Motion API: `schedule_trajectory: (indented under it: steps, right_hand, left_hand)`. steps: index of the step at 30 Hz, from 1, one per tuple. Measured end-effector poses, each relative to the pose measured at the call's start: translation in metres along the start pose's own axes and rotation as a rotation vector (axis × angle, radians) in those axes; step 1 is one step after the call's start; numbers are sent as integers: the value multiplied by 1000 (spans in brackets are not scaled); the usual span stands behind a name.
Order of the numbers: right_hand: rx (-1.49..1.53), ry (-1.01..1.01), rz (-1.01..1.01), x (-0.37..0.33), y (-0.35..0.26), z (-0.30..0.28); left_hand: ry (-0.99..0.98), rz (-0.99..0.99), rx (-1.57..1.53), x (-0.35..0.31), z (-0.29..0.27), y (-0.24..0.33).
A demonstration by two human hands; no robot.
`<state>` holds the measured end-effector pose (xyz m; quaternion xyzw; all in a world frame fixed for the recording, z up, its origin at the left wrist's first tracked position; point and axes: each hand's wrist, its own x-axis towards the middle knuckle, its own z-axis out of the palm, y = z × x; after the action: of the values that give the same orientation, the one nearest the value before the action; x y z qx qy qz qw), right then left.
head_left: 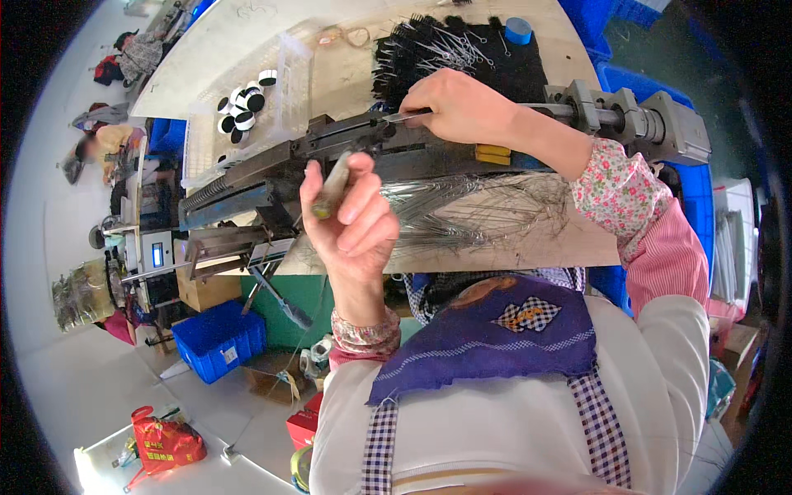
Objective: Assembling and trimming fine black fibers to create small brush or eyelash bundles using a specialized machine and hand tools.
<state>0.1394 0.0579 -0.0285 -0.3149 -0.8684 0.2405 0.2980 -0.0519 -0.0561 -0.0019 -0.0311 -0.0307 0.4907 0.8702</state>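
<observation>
My left hand (356, 219) is raised in front of the machine, palm up and fingers curled. A short grey-green cylinder (332, 186) with a yellowish end, slightly blurred, lies between its thumb and fingers. Over the long dark metal machine (330, 140), my right hand (462, 106) is closed, fingers bent downward. A flat metal strip (408, 115) juts out from beside its fingertips; what the fingers pinch is hidden. Just beyond that hand, a pile of small twisted-wire brushes (441, 51) with black bristles lies on a black mat (524, 70).
Thin wires (462, 210) are spread along the table's near side. A clear plastic basket (290, 91) holds several white-and-black round pieces (244, 106). A blue round lid (518, 30) stands on the mat. Yellow blocks (492, 154) sit beneath my right wrist. A blue crate (221, 340) stands lower left.
</observation>
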Motion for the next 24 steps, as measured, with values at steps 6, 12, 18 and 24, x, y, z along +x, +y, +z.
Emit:
schedule_trajectory:
  steps: [6, 12, 18, 24]
  right_hand:
    - [-91, 30, -27, 4, -1, 7]
    - [-356, 170, -177, -57, -42, -1]
    - [-442, 47, 221, -107, 7, 20]
    - [-390, -7, 462, -99, 24, 25]
  left_hand:
    - [503, 633, 1856, 11, -102, -20]
    - [747, 323, 1481, -46, -84, 3]
    - [1080, 814, 1100, -113, -88, 85]
    - [1020, 964, 1183, -87, -101, 82]
